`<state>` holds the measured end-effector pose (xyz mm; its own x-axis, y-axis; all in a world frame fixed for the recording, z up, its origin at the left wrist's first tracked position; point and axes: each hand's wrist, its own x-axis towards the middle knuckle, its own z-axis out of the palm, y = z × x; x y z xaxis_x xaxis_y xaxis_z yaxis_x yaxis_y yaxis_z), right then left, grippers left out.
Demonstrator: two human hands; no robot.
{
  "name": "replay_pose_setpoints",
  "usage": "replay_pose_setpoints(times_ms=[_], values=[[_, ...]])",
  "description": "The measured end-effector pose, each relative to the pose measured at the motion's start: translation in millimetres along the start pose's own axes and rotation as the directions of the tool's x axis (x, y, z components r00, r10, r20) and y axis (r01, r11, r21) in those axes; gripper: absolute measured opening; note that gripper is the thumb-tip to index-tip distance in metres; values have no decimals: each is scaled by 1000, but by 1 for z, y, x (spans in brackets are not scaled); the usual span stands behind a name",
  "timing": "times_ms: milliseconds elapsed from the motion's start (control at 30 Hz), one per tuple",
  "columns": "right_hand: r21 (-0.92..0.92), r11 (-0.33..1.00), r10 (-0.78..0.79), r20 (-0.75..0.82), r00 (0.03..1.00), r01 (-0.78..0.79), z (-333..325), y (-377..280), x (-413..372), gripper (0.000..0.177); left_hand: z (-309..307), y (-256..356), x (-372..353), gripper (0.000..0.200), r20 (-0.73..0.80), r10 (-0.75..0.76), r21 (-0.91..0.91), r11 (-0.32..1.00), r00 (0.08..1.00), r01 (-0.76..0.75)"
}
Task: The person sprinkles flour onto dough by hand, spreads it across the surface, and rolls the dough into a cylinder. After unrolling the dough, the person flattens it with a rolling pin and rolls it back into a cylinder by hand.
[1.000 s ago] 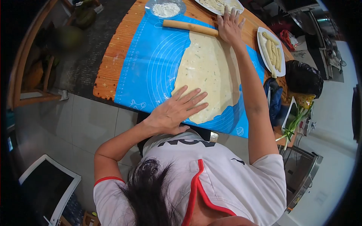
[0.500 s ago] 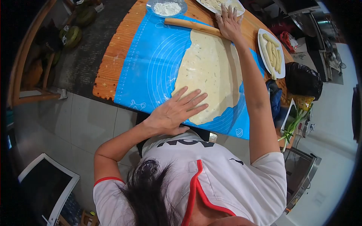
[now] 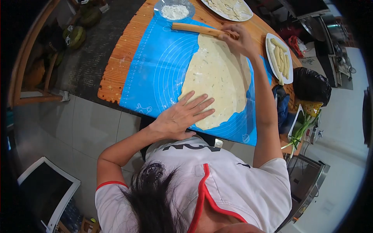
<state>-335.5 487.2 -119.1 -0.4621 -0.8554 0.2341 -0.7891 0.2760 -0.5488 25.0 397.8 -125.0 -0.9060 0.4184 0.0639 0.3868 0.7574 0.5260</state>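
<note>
A long flat sheet of pale dough (image 3: 217, 73) lies on a blue silicone mat (image 3: 159, 66) on the wooden table (image 3: 120, 54). My left hand (image 3: 182, 114) rests flat with fingers spread on the near end of the dough. At the far end, my right hand (image 3: 239, 39) is curled over the right end of a wooden rolling pin (image 3: 194, 28), which lies across the dough's far edge.
A glass bowl of flour (image 3: 174, 11) sits beyond the pin. A plate of cut dough pieces (image 3: 227, 7) is at the far edge, and a white plate of rolled dough sticks (image 3: 280, 56) at the right. A black bag (image 3: 311, 83) and green onions (image 3: 303, 126) lie further right.
My right hand went from lying flat with fingers spread beside the pin to curling over the pin's right end. The left hand has stayed on the dough.
</note>
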Motion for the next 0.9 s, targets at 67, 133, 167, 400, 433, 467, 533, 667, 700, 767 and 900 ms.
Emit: replay_pose_setpoints(times_ms=[67,133,167,400,433,467,533,667,700,767,900], values=[[-122,988,-95,-26,995,91,8,11,-16,44,1,1,1,102,13,0,26,1000,1000,-1],[-163,986,-29,19,999,32,7,16,-17,47,1,2,2,100,18,5,62,998,1000,-6],[-166,983,-80,18,997,82,7,20,-14,46,1,2,2,99,18,8,84,996,1000,-10],[-107,994,-13,32,999,16,-56,45,-24,42,4,4,2,92,-9,3,105,994,1000,-2],[-134,991,19,25,1000,-16,-72,29,-40,41,5,4,1,91,-25,8,100,995,1000,-6],[-150,983,102,-55,993,-110,-80,18,-60,42,6,3,0,90,-39,14,95,995,999,-10],[-157,960,200,-202,959,-233,-85,3,-110,42,4,4,-1,85,-101,40,41,998,994,-36],[-196,925,237,-376,896,-327,-63,-3,-212,33,-15,-5,-7,72,-204,18,-79,996,979,-35],[-198,901,284,-404,870,-386,-57,-13,-233,33,-23,-5,-4,45,-368,23,-69,996,929,-52],[-221,838,369,-442,818,-498,-48,-23,-256,34,-37,-25,-3,28,-406,-35,-55,998,913,14],[-373,725,368,-501,783,-579,-42,-23,-277,37,-69,-62,0,14,-511,-121,-38,992,851,118]])
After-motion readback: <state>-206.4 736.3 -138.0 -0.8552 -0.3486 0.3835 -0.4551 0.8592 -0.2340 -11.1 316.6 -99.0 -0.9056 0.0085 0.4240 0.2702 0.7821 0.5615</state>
